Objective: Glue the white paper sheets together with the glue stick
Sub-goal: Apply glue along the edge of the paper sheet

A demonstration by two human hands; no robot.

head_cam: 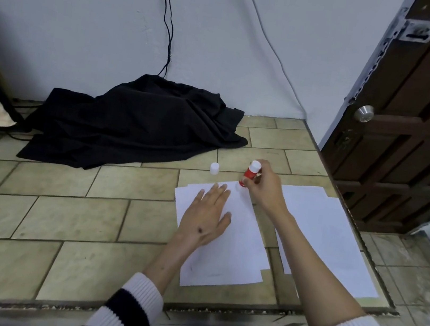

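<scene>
Glue stick [250, 173], red with a white end, sits clamped in the fingers of the right hand [266, 187], tilted with its long axis leaning up and away and its lower tip touching the far corner of the near paper stack [236, 238]. The left hand [207, 214] lies flat, fingers spread, pinning those sheets just beside it. A second stack [328, 235] waits to the right, and the white cap [214, 168] stands on the tiled ledge [61, 209].

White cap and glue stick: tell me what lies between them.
Head view: only bare tiled surface separates the white cap from the glue stick held in the right hand.
</scene>
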